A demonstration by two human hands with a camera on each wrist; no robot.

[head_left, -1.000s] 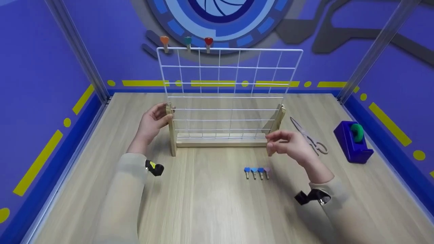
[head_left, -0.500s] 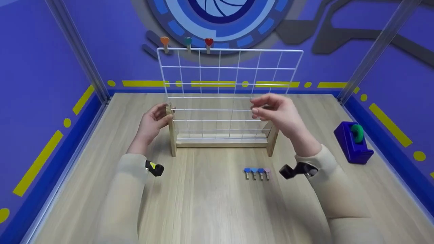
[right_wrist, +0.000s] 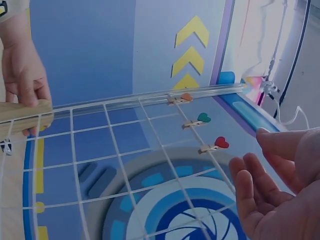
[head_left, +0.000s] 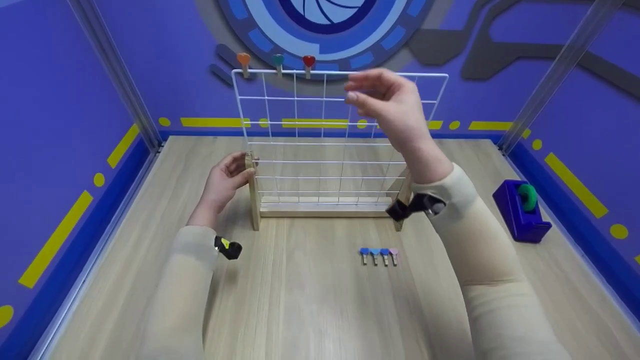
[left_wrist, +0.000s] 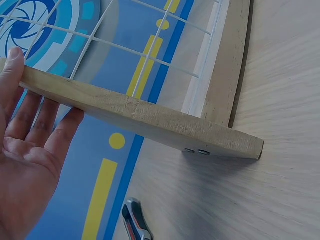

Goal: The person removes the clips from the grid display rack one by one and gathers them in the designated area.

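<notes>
A white wire grid (head_left: 295,143) stands upright in a wooden stand (head_left: 325,211) on the table. My left hand (head_left: 227,177) grips the top of the stand's left post (left_wrist: 150,117), thumb on one side and fingers on the other. My right hand (head_left: 385,102) is raised in front of the grid's top rail, right of the middle, with loosely bent fingers (right_wrist: 250,190) and nothing in it. Three heart clips sit on the top rail at the left: orange (head_left: 243,60), teal (head_left: 278,60) and red (head_left: 308,61). The red clip (right_wrist: 220,143) is the nearest to my right hand.
Several small heart clips (head_left: 379,255) lie in a row on the table in front of the stand. A blue tape dispenser (head_left: 520,210) with a green roll stands at the right. Purple walls close off the table on three sides.
My right hand has risen from table height by the stand's right post to the grid's top rail, and its arm now hides the scissors. The left hand has stayed on the left post.
</notes>
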